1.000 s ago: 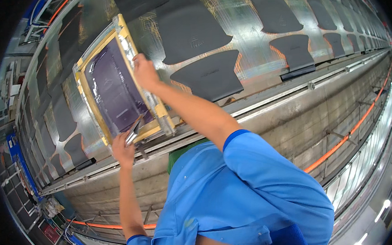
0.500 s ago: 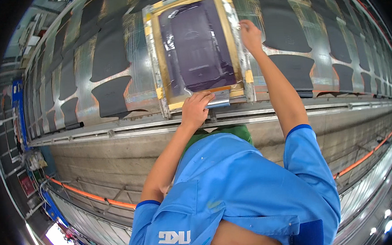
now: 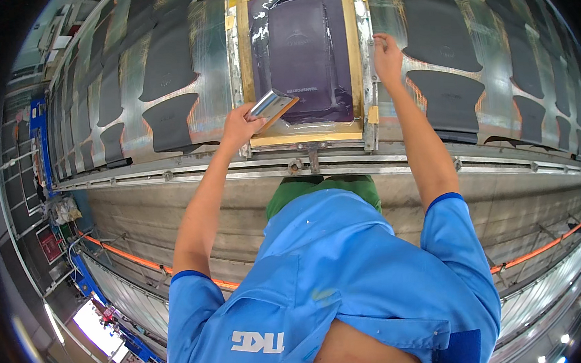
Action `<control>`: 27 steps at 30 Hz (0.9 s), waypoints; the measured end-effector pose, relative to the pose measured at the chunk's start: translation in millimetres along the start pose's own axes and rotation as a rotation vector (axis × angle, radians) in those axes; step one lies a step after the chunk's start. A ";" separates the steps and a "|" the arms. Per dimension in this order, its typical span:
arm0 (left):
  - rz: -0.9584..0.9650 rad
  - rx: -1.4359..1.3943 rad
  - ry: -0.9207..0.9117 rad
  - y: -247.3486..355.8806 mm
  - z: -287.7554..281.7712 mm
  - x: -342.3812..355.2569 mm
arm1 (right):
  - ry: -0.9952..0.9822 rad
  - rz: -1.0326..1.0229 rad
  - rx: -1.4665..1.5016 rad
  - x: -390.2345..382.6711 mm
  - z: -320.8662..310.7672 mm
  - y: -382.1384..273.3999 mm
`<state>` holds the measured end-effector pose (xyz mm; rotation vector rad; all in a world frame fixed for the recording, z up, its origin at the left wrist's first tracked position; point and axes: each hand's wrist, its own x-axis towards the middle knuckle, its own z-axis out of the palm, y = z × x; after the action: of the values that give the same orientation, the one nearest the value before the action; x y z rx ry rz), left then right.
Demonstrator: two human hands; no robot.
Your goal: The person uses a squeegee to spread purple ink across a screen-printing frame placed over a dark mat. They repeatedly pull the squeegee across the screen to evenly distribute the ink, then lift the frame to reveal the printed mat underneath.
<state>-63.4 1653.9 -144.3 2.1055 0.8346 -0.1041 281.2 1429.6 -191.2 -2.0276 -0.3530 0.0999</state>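
A printing screen in a pale, paint-stained frame (image 3: 367,63) lies on the long table, with dark purple ink (image 3: 299,51) spread over its mesh. My left hand (image 3: 239,126) is closed round one end of a squeegee (image 3: 274,109) with a metal holder and an orange-brown blade edge. The squeegee slants over the screen's near left corner; whether its blade touches the mesh, I cannot tell. At the frame's right side, my right hand (image 3: 387,57) has its fingers curled against the outer edge. Its fingertips are partly hidden.
Dark grey cut panels (image 3: 170,122) lie in rows on the shiny table to both sides of the screen. Along the near table edge runs a metal rail (image 3: 236,170) with a bracket (image 3: 313,157) at the screen frame. An orange hose or cable (image 3: 132,259) stretches low behind me.
The screen frame was tilted and now sits square to the rail. My left hand has moved left with the squeegee, which has turned from lying along the near edge to a slant.
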 end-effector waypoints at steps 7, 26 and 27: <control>0.202 0.099 -0.008 32.4 11.7 -22.0 | -0.016 0.058 -0.066 -11.8 17.4 5.2; 0.603 0.575 0.277 39.2 63.5 39.6 | -0.010 0.075 -0.154 -1.2 16.2 8.0; 0.610 0.575 0.289 42.8 55.5 64.3 | -0.012 0.088 -0.149 -2.3 17.4 4.2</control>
<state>23.7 1628.7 -173.1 2.8792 0.2955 0.3290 276.0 1442.1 -203.2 -2.1913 -0.2857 0.1445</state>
